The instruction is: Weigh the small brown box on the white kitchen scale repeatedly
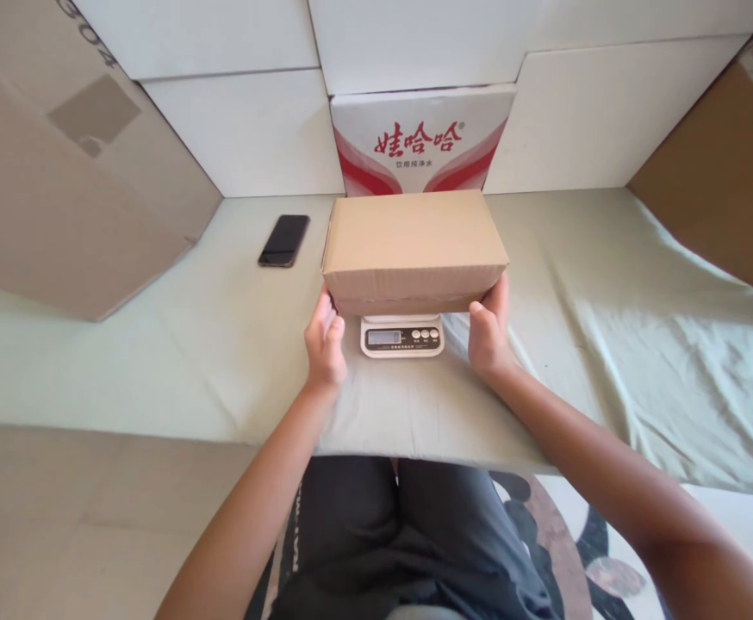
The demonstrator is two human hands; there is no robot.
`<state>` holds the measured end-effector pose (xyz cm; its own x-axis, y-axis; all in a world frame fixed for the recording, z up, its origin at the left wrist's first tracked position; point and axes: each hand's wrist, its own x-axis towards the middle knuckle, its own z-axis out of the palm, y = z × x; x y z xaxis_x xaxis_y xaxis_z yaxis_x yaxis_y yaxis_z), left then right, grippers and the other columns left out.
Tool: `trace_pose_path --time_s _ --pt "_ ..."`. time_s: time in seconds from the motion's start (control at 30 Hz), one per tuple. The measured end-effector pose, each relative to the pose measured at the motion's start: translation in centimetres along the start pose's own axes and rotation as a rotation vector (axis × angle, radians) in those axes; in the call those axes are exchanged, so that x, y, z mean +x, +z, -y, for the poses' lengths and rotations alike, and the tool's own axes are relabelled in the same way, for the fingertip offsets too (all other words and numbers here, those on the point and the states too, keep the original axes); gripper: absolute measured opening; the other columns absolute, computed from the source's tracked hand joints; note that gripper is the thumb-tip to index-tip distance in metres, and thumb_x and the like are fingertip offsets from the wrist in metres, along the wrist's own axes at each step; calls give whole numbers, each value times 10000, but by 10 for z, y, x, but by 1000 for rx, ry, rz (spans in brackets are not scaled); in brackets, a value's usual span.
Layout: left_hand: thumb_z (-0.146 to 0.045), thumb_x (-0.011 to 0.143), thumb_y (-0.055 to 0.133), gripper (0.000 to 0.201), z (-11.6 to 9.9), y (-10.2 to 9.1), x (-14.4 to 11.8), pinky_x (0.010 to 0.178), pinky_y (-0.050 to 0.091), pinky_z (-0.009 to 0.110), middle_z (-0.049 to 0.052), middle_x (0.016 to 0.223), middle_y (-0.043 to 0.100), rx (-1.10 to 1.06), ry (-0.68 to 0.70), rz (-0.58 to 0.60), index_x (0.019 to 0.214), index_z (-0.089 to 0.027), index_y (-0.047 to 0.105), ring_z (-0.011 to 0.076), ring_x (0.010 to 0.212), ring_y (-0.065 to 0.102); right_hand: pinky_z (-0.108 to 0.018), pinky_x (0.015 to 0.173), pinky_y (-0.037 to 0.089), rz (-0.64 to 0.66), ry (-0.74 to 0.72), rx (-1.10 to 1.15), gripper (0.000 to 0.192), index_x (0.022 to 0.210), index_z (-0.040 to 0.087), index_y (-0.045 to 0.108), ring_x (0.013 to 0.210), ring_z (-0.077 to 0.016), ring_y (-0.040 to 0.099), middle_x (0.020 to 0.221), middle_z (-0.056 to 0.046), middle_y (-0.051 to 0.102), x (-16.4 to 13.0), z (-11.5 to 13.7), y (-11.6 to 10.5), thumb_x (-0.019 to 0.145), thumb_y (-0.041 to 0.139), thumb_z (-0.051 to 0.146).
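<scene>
A closed brown cardboard box is held between my two hands over a white digital kitchen scale. My left hand grips the box's lower left corner, and my right hand has the lower right one; some fingers are hidden behind or under the box. Only the scale's front shows, with its small display, which seems to read 0, and round buttons. The box hides the weighing plate, so whether it touches the plate I cannot tell.
Left of the box a dark smartphone lies on the pale green cloth. Large cardboard boxes stand at the left and right. White boxes form a wall behind, including one carton with red lettering.
</scene>
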<state>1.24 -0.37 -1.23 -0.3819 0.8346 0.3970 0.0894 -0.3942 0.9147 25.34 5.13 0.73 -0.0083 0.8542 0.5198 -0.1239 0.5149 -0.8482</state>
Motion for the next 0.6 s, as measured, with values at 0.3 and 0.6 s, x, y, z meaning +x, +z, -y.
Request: trace_pose_path --time_s 0.3,0.6 --pt "-587 972 607 656 -3 -1 4 1314 399 413 87 1659 554 -34 117 -134 1539 -258 617 294 1587 468 -650 1322 364 -80 -37 -15 643 1483 455 486 1603 -359 419 1647 17 503 10 -14 -14 880 601 646" --pt "-591 942 618 677 -4 1 10 1284 443 427 123 1620 590 -72 25 -151 1494 -200 659 315 1558 508 -659 1264 403 -170 33 -36 589 1404 438 543 1506 -362 498 1546 -15 555 10 -15 -16 862 604 657"
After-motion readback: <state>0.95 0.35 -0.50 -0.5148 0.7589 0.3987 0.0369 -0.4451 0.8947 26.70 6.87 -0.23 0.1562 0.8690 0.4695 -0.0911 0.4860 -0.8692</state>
